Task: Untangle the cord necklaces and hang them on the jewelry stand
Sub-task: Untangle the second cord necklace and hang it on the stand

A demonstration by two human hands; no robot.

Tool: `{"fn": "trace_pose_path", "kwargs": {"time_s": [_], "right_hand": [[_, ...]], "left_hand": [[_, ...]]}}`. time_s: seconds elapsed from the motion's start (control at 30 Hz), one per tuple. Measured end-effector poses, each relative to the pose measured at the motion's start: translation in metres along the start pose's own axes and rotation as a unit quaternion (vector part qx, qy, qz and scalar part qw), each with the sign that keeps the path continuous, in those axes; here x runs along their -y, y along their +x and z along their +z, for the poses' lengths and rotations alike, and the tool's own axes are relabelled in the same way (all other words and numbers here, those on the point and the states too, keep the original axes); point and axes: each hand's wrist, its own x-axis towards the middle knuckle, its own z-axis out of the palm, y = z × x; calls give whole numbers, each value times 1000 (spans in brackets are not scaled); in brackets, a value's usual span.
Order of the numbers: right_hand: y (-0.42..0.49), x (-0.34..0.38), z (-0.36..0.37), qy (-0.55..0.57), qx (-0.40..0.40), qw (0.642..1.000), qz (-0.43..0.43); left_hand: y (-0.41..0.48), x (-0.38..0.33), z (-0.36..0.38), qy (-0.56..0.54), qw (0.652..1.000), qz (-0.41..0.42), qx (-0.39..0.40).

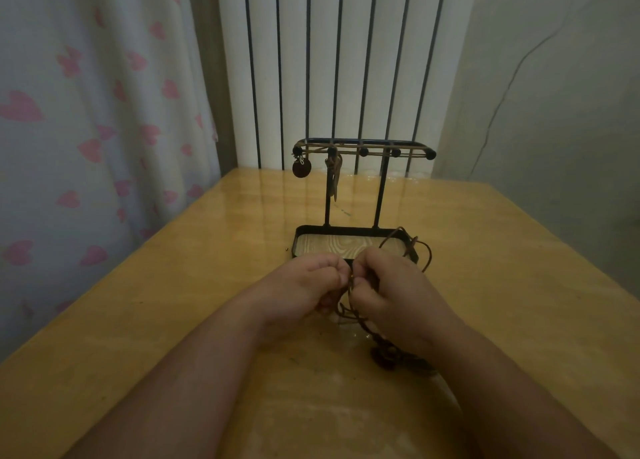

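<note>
A shiny yellow wooden table [173, 320] fills the lower part of the frame. A black metal jewelry stand [346, 230] with a tray base stands on it in the middle. Dark brown tangled cords [382, 354] lie on it lower down, right of centre.

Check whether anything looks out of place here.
Yes. One cord necklace is strung sideways across the jewelry stand pegs instead of hanging, and the tangled cords pinched by the left hand and right hand trail over its tray edge.
</note>
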Motion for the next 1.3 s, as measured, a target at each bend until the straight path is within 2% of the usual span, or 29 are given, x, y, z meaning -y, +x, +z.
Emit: {"fn": "trace_pose_path", "kwargs": {"time_s": [0.23, 0.33, 0.4, 0.5, 0.87, 1.0, 1.3], "right_hand": [[1, 3, 4, 131, -69, 989, 13], [1, -2, 1, 150, -60, 986, 34], [1, -6, -3, 121, -41, 991, 37], [1, -11, -7, 106, -71, 991, 31], [3, -2, -7, -62, -25, 998, 15], [4, -1, -6, -76, -18, 997, 8], [5, -1, -5, -97, 4, 995, -2]], "left_hand": [[3, 2, 5, -89, 995, 25, -23], [3, -1, 7, -68, 996, 41, -50], [2, 0, 7, 10, 996, 49, -71], [3, 0, 8, 79, 991, 48, -92], [0, -5, 12, 114, 988, 23, -99], [-1, -7, 12, 111, 988, 23, -104], [-1, -8, 7, 186, 975, 38, -114]]}}
